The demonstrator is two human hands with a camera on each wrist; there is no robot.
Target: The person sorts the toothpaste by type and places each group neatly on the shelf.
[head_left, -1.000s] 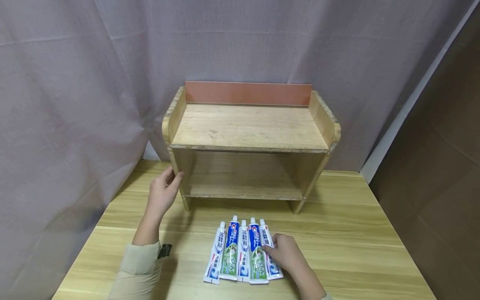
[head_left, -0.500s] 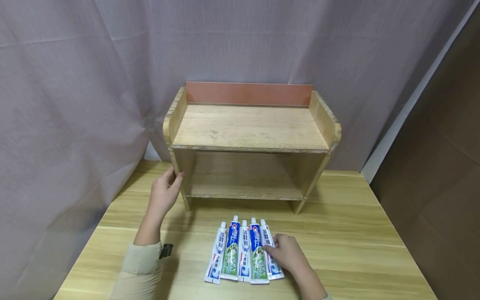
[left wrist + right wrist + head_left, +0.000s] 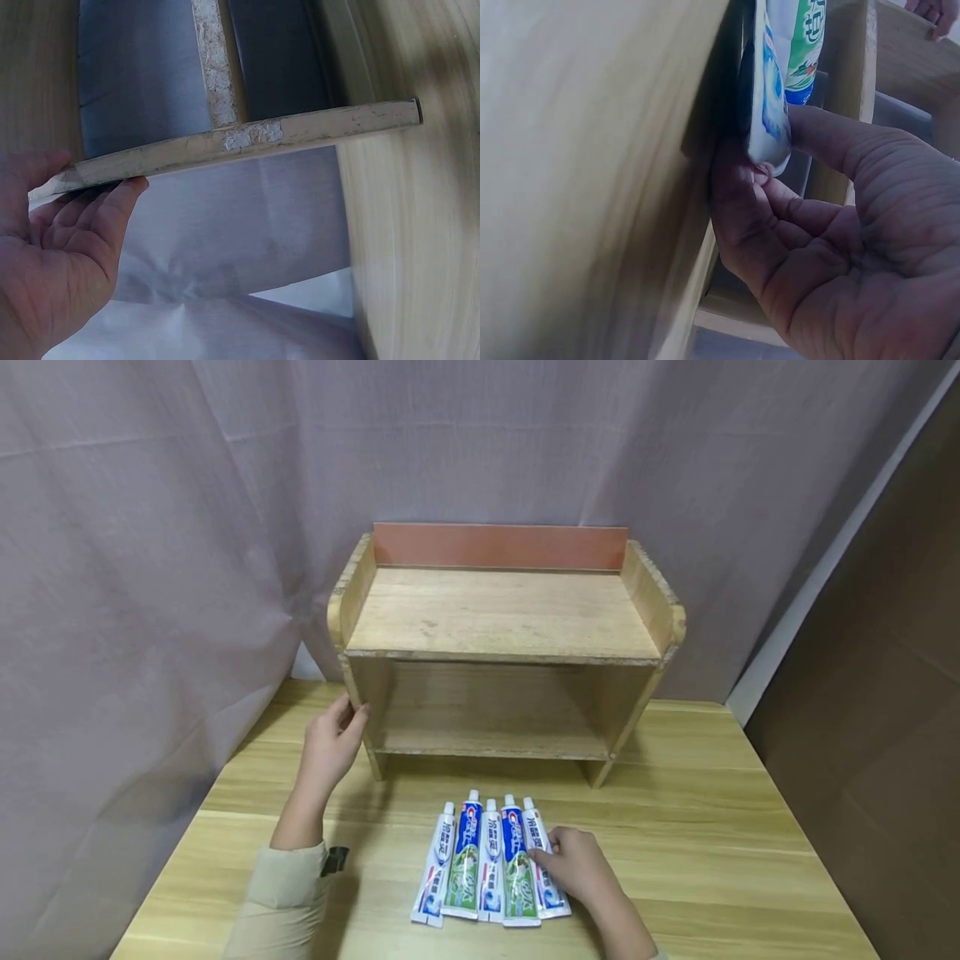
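Note:
A small two-tier wooden shelf [image 3: 502, 618] stands on the table. My left hand [image 3: 332, 745] grips the front edge of its left side panel [image 3: 180, 150], thumb on one face and fingers on the other. Several toothpaste tubes lie side by side in front of the shelf, caps toward it. White-and-blue tubes [image 3: 491, 868] alternate with blue-and-green tubes [image 3: 465, 860]. My right hand [image 3: 581, 866] pinches the rightmost white toothpaste tube [image 3: 542, 852] along its right side. In the right wrist view the thumb lies on top of that tube [image 3: 769, 112], with fingers at its edge and partly beneath.
The pale wooden table [image 3: 720, 835] narrows toward the back. A grey curtain [image 3: 480, 443] hangs close behind the shelf and down the left side. Brown cloth [image 3: 877, 610] borders the right. A reddish board [image 3: 498, 545] forms the shelf's upper back.

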